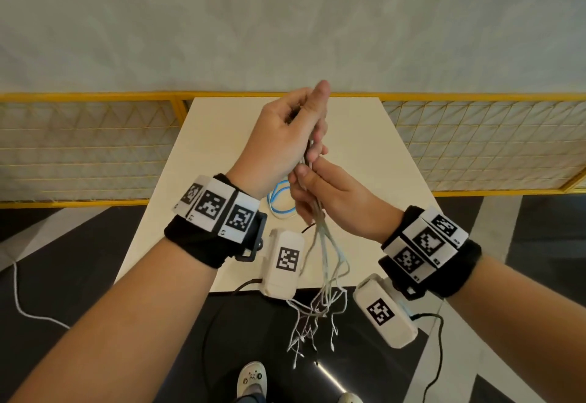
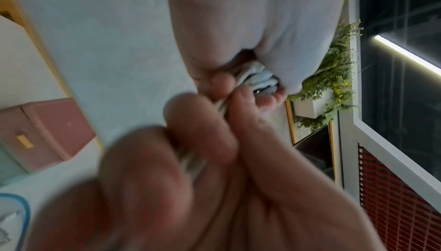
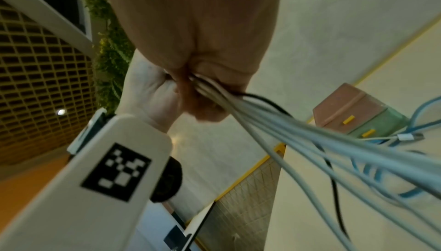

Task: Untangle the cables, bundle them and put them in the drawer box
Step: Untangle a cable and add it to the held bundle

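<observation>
A bunch of pale grey and white cables (image 1: 326,253) hangs from both hands above the near edge of the cream table (image 1: 364,136), and its loose ends dangle over the dark floor. My left hand (image 1: 312,123) grips the top of the bunch (image 2: 257,75). Just below it, my right hand (image 1: 304,180) holds the same strands (image 3: 310,138), one black wire among them. A blue cable (image 1: 279,201) lies looped on the table under the hands. The pink and green drawer box (image 2: 47,130) stands at the table's far end (image 3: 346,104); the head view does not show it.
A yellow mesh fence (image 1: 79,149) runs behind and along both sides of the table. A white cord (image 1: 19,301) trails on the floor at left. My shoe (image 1: 252,377) is below the dangling ends. A plant wall (image 2: 334,66) shows in the wrist views.
</observation>
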Demonstrator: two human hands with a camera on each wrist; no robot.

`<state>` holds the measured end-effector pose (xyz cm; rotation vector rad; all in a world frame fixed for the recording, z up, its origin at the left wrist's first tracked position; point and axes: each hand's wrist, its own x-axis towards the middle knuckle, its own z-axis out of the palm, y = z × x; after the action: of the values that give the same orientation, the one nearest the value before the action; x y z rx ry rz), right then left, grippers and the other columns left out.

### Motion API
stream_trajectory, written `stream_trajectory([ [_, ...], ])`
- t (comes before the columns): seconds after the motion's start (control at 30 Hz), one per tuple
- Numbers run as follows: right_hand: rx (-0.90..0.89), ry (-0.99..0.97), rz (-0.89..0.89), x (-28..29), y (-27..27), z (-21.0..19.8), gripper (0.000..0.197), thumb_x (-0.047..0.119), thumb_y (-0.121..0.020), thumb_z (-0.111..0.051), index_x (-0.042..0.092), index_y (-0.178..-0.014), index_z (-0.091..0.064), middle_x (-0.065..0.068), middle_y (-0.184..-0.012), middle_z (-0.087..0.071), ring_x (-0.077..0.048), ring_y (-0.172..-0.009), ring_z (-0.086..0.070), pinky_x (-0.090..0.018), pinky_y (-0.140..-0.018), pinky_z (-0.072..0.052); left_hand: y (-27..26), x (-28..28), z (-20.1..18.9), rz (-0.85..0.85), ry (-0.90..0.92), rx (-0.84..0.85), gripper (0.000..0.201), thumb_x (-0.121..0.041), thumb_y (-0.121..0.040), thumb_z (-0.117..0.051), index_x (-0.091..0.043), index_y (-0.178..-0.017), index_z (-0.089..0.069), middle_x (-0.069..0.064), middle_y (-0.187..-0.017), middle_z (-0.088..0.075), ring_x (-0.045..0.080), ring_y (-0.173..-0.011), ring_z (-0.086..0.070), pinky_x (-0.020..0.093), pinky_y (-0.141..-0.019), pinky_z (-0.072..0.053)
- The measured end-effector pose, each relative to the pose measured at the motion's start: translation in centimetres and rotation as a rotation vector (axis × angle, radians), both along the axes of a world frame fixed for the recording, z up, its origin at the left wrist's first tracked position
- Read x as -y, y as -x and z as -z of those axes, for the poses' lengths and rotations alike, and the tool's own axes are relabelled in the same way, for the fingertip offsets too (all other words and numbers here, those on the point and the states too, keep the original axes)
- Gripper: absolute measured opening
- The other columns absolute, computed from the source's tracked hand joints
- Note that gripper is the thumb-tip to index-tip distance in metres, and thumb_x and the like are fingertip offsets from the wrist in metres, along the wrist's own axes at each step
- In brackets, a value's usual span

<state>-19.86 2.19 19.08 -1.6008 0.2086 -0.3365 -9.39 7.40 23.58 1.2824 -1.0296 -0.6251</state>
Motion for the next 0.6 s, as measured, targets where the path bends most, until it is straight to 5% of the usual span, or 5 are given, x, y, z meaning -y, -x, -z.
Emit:
stream_trajectory([
  [0.07, 0.001, -0.02, -0.014, 0.0, -0.1, 0.0, 0.027, 0.01, -0.103, -0.022, 0.01, -0.084, -0.042, 0.002, -0.066, -0.039, -0.013, -0.054, -0.039, -0.022, -0.054, -0.042, 0.1, 0.3, 0.2, 0.012, 0.003, -0.027, 0.047, -0.031, -0.105, -0.039, -0.01, -0.063, -0.042, 0.007, -0.058, -0.042, 0.02, -0.044, -0.042, 0.022, -0.054, -0.044],
  [0.13, -0.004, -0.029, -0.006, 0.2, 0.0, 0.3, 0.029, 0.013, -0.104, -0.021, 0.011, -0.083, -0.041, 0.001, -0.065, -0.03, -0.011, -0.052, -0.028, -0.024, -0.051, -0.027, -0.4, 0.6, 0.7, 0.044, -0.017, 0.0, 0.043, -0.035, -0.103, -0.043, -0.01, -0.07, -0.049, 0.007, -0.065, -0.051, 0.02, -0.053, -0.052, 0.029, -0.059, -0.047],
  [0.27, 0.01, -0.007, 0.088, 1.1, 0.0, 1.1, 0.027, 0.017, -0.104, -0.025, 0.014, -0.084, -0.043, 0.011, -0.061, -0.035, -0.006, -0.05, -0.023, -0.016, -0.046, -0.023, -1.2, 0.2, 0.7, 0.135, 0.016, -0.177, 0.042, -0.057, -0.091, -0.052, -0.032, -0.124, -0.053, 0.01, -0.11, -0.063, 0.023, -0.085, -0.067, 0.047, -0.083, -0.053],
  [0.5, -0.006, 0.036, 0.039, 1.6, -0.2, 1.0, 0.027, 0.019, -0.104, -0.025, 0.005, -0.096, -0.047, -0.002, -0.068, -0.036, -0.013, -0.05, -0.035, -0.02, -0.048, -0.033, -1.8, 0.5, 0.5, 0.195, -0.049, -0.074, 0.037, -0.018, -0.107, -0.028, -0.007, -0.132, -0.055, 0.016, -0.119, -0.067, 0.032, -0.102, -0.068, 0.049, -0.096, -0.052],
  [0.6, -0.008, 0.019, 0.062, 1.7, -0.4, 0.9, 0.027, 0.02, -0.104, -0.025, 0.009, -0.091, -0.046, -0.002, -0.068, -0.033, -0.014, -0.05, -0.029, -0.024, -0.049, -0.026, -1.7, 1.0, 0.8, 0.165, 0.001, -0.218, 0.038, -0.027, -0.106, -0.032, -0.013, -0.141, -0.042, 0.019, -0.122, -0.064, 0.036, -0.105, -0.067, 0.056, -0.102, -0.046],
])
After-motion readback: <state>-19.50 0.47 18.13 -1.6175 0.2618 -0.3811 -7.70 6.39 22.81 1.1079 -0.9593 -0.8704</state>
